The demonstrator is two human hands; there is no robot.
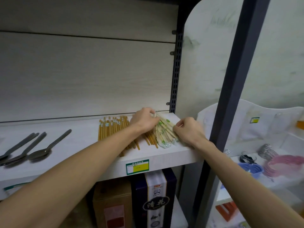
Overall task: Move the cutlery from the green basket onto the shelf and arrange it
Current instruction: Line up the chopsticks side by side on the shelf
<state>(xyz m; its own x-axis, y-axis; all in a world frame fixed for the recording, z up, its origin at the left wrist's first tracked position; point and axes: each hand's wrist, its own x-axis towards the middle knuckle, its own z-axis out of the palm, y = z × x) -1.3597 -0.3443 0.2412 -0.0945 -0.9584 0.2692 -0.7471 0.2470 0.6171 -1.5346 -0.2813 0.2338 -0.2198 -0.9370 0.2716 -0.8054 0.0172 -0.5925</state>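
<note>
Nearest, price tag (137, 167) on the shelf (164, 157) front edge. Above the tag, right hand (189, 132) curls onto the near end of the wrapped chopsticks (164, 132); left hand (144, 120) pinches their far end. Brown chopsticks (111, 129) lie just left of that bundle. Spoons (31, 148) sit far left of the tag. Green basket out of view.

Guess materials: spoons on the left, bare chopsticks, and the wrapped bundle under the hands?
Spoons: likely stainless steel, dull grey with a soft sheen on the bowls.
Bare chopsticks: probably bamboo or wood, matte amber-brown, small paper bands near the far ends.
Wrapped chopsticks: pale wood or bamboo in clear glossy film with green print; glare on the near ends suggests plastic. Left hand and right hand grip them.
</note>
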